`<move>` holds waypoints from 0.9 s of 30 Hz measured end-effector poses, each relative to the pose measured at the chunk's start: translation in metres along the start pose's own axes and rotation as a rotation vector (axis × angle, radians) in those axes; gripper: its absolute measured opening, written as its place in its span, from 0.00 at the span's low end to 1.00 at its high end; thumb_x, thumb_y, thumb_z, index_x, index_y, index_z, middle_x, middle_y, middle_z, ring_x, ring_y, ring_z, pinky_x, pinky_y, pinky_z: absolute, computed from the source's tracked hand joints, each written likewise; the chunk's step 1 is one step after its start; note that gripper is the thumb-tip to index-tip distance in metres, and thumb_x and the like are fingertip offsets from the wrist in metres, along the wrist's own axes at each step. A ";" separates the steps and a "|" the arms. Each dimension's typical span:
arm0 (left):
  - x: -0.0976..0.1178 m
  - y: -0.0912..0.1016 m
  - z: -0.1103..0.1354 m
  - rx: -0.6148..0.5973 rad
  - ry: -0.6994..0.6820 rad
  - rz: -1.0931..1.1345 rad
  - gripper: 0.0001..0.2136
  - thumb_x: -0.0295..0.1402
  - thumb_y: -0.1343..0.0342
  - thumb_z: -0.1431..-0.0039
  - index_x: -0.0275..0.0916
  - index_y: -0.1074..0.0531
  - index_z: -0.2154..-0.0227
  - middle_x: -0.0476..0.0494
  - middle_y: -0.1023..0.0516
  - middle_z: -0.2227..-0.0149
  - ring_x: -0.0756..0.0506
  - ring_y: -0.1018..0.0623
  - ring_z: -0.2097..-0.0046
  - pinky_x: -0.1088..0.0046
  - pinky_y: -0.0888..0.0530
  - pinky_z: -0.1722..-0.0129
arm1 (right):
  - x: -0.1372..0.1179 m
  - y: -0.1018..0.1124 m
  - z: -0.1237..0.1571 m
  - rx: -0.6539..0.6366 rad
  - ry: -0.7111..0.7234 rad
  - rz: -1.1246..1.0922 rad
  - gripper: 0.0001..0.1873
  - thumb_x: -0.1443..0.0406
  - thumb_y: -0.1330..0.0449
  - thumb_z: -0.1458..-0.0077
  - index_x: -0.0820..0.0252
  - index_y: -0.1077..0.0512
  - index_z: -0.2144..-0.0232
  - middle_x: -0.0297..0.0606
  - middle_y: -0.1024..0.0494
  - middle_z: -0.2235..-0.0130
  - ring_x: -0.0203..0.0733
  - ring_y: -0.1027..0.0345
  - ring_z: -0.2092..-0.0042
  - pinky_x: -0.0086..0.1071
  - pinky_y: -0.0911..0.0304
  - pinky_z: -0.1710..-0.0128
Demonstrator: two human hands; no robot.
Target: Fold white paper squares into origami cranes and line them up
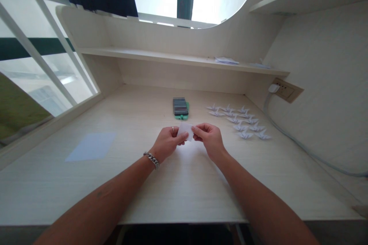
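Observation:
A small folded piece of white paper (185, 129) is held up between both hands, above the middle of the desk. My left hand (168, 141) pinches its left side, thumb across the front; a ring and a chain bracelet show on this arm. At the paper's right edge, my right hand (209, 138) grips with thumb and fingertips. Several folded paper cranes (240, 120) stand in rows on the desk to the right of my hands. Just beyond the paper, a phone (180, 107) on a green stand leans facing me.
A stack of white paper sheets (91, 146) lies on the desk (138, 195) at the left. More papers (226, 61) rest on the shelf (161, 56) at the back. A grey cable (299, 143) runs from the wall socket (287, 89) down the right side.

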State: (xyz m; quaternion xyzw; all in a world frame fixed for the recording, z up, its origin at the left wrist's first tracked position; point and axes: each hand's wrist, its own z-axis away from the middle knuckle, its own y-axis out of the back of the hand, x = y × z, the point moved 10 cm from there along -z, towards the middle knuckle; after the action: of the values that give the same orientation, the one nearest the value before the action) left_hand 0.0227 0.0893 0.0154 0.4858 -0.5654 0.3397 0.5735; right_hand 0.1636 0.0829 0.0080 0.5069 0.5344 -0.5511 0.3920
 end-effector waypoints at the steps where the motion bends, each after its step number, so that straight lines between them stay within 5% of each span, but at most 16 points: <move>1: 0.000 0.001 0.000 0.007 -0.009 -0.020 0.13 0.40 0.41 0.50 0.34 0.29 0.80 0.49 0.29 0.81 0.52 0.32 0.77 0.77 0.36 0.76 | 0.000 0.000 0.000 -0.007 0.003 0.007 0.15 0.58 0.30 0.62 0.63 0.26 0.78 0.33 0.27 0.81 0.33 0.35 0.78 0.28 0.37 0.75; 6: 0.001 0.006 -0.001 0.037 -0.038 -0.105 0.14 0.41 0.41 0.50 0.35 0.30 0.82 0.49 0.29 0.82 0.52 0.32 0.78 0.77 0.37 0.78 | 0.003 -0.006 -0.001 -0.078 0.004 0.053 0.16 0.56 0.31 0.62 0.62 0.27 0.76 0.32 0.27 0.80 0.34 0.34 0.77 0.29 0.36 0.75; 11: 0.002 0.003 0.000 0.024 -0.012 -0.026 0.12 0.40 0.39 0.52 0.34 0.27 0.80 0.48 0.27 0.80 0.52 0.31 0.78 0.78 0.36 0.78 | -0.012 0.005 -0.001 0.031 0.151 0.103 0.12 0.59 0.32 0.58 0.62 0.28 0.78 0.32 0.29 0.82 0.34 0.36 0.78 0.28 0.40 0.77; 16: -0.001 0.006 0.001 0.054 0.014 0.048 0.12 0.39 0.36 0.54 0.33 0.26 0.78 0.49 0.27 0.80 0.53 0.31 0.79 0.78 0.35 0.78 | -0.012 0.012 -0.003 0.074 0.132 0.018 0.13 0.58 0.32 0.58 0.61 0.29 0.75 0.32 0.27 0.78 0.33 0.36 0.76 0.29 0.37 0.74; 21: -0.006 0.014 0.000 0.126 0.018 0.171 0.13 0.40 0.35 0.55 0.33 0.25 0.73 0.46 0.24 0.76 0.51 0.27 0.74 0.76 0.30 0.73 | 0.002 -0.017 0.001 -0.167 0.033 0.080 0.15 0.55 0.36 0.54 0.61 0.30 0.72 0.33 0.26 0.74 0.36 0.32 0.72 0.29 0.36 0.74; 27: -0.001 0.017 -0.002 0.123 -0.048 0.114 0.12 0.37 0.34 0.56 0.34 0.25 0.72 0.46 0.23 0.74 0.50 0.27 0.73 0.75 0.31 0.72 | -0.008 -0.024 0.007 -0.263 0.176 0.486 0.07 0.63 0.39 0.52 0.61 0.29 0.77 0.33 0.27 0.77 0.35 0.36 0.74 0.30 0.40 0.72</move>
State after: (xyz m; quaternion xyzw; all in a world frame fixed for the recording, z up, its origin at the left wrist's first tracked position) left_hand 0.0074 0.0960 0.0176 0.4952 -0.5839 0.3940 0.5085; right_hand 0.1404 0.0779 0.0194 0.6108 0.4962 -0.3206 0.5271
